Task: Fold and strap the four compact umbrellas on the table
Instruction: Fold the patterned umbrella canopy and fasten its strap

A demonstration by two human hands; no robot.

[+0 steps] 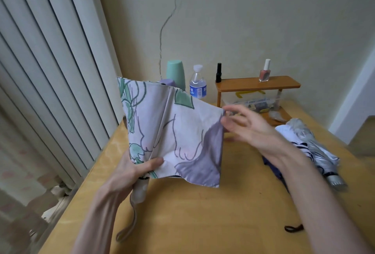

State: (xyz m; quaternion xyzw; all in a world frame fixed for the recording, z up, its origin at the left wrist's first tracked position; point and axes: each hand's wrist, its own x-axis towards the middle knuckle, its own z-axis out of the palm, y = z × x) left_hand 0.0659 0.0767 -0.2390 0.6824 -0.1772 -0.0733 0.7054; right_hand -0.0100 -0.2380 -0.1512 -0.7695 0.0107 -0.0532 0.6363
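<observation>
At the far left the view is being bordered by a white ribbed panel. The floral umbrella is being held up over the left part of the wooden table, clear of its top. Its pale handle and the gathered base of the canopy are being gripped by the left hand, with the fingers curled round from behind and the thumb laid across the cloth. A wrist loop is being left hanging below the handle.

One panel of the canopy is being stretched out flat to the right. Its right edge is being pinched between thumb and forefinger of the right hand, which is blurred; the other fingers are being kept spread and loose.

Against the wall, a mint cup and a water bottle are being partly hidden by the canopy. Further right, a black bottle and a pink nail polish are being carried on a small wooden shelf, with a clear box under it.

At the table's right side a silver umbrella is lying loosely bundled. Just beside it, dark blue fabric is being largely covered by the right forearm. A black strap is lying near the front right.
</observation>
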